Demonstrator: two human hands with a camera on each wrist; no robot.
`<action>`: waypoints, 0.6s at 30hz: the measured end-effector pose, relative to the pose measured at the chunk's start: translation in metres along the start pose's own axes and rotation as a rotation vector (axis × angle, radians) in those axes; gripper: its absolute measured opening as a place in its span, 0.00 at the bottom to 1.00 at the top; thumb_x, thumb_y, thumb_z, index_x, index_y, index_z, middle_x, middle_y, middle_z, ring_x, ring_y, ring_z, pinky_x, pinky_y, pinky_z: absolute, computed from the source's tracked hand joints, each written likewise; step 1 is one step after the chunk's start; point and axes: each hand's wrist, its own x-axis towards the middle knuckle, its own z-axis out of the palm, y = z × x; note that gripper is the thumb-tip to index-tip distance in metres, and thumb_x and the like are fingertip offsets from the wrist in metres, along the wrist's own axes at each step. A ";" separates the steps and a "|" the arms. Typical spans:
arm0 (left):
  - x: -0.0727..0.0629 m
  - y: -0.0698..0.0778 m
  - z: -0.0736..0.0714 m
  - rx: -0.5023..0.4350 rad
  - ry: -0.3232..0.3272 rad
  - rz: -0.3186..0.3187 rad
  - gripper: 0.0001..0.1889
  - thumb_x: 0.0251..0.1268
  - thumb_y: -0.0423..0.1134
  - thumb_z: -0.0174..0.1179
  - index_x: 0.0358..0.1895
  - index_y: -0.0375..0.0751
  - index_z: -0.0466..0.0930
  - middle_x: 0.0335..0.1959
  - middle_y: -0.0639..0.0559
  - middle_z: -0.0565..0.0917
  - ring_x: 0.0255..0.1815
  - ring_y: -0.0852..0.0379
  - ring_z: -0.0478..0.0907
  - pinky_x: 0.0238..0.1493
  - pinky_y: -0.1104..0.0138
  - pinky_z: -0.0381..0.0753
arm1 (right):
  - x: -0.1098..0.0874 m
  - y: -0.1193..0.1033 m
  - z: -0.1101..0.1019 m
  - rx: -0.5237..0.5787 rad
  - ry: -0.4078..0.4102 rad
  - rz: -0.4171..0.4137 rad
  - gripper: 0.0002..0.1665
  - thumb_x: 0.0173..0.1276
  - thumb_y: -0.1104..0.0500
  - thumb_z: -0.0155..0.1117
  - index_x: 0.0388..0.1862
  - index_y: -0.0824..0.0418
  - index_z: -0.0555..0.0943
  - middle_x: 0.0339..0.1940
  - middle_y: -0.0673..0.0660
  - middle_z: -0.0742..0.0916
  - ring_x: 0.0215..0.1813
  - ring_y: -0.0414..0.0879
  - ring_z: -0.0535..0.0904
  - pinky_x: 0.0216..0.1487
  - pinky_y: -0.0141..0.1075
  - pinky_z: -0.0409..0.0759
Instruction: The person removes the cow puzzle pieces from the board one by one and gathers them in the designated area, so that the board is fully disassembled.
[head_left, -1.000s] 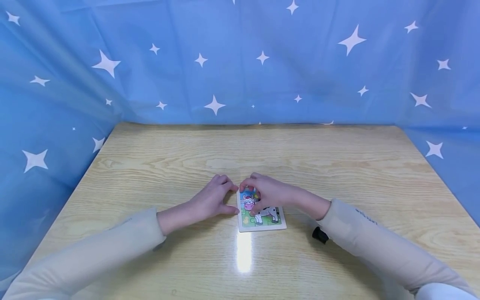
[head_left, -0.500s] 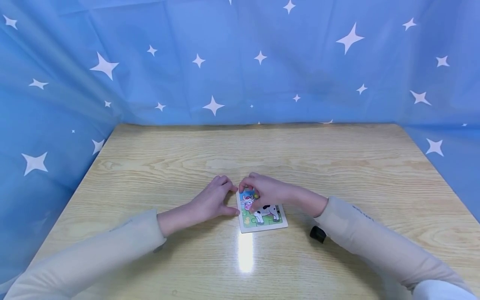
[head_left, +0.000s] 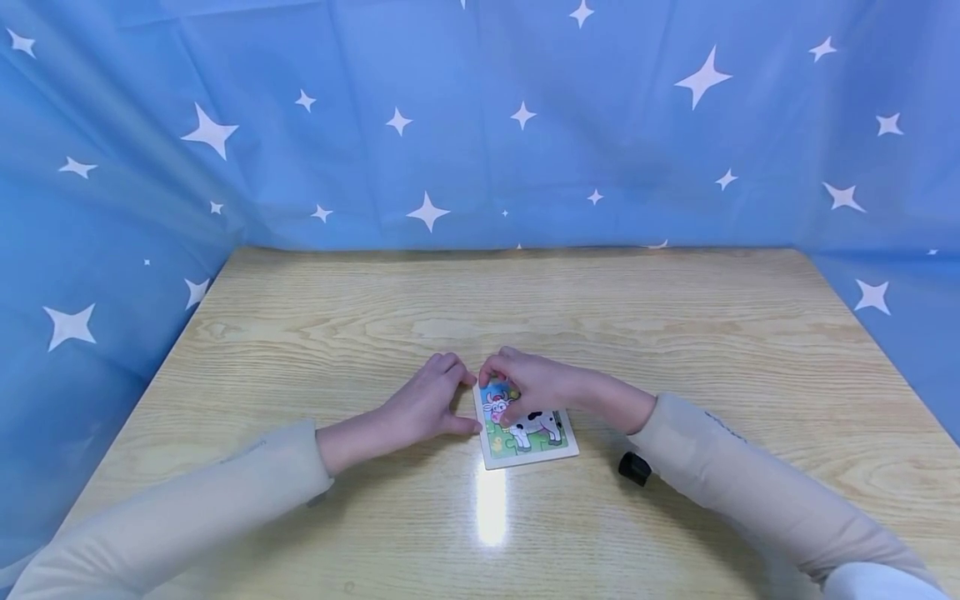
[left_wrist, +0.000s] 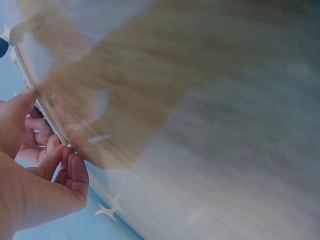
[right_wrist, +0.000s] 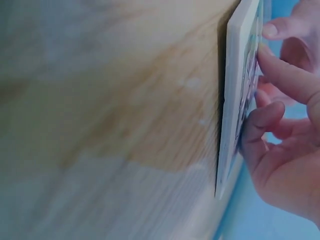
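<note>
A small jigsaw puzzle [head_left: 528,457] in a pale tray, with a cartoon cow on green and blue, lies flat near the middle of the table. Along its left edge my left hand [head_left: 423,404] holds on, thumb low and fingertips near the far corner. My right hand [head_left: 536,383] is bent over the upper part of the picture, covering some of it. Its thumb and curled fingertips grip at the picture near the cow's head. In the right wrist view, those fingertips meet the face of the puzzle [right_wrist: 234,85]; whether they pinch one single piece is hidden.
The pale wooden table [head_left: 315,308] extends around both hands. A small black object [head_left: 635,468] shows beside the right sleeve [head_left: 720,467]. Blue cloth with white stars [head_left: 487,150] hangs behind the table and along its sides.
The puzzle has turned slightly, its near edge shifting a little to the right. Both hands stay almost where they were, touching it throughout.
</note>
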 end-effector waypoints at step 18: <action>-0.002 0.018 -0.018 0.021 -0.046 -0.009 0.31 0.57 0.45 0.86 0.56 0.27 0.85 0.52 0.43 0.83 0.55 0.47 0.76 0.62 0.55 0.81 | -0.005 0.000 0.003 -0.063 0.075 -0.073 0.27 0.68 0.65 0.83 0.62 0.66 0.82 0.47 0.56 0.75 0.37 0.41 0.71 0.42 0.32 0.74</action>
